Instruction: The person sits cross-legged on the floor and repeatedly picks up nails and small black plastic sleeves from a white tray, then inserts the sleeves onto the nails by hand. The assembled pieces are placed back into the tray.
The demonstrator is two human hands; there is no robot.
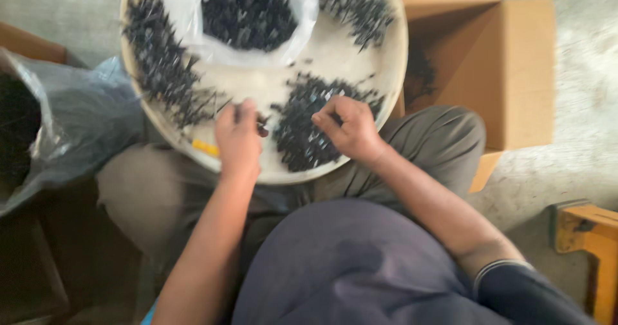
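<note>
Screws (308, 129) are heaped in a dark pile between the two hands on a round tray (335, 58), the right hand (347, 129) resting curled on the pile's upper edge with fingertips pinched together among them. A small dark piece, too blurred to name, is pinched in the closed fingers of the left hand (238, 138), just beside the pile. More screws are spread beyond the left hand, and a plastic bag (248, 16) of them is seen farther off.
</note>
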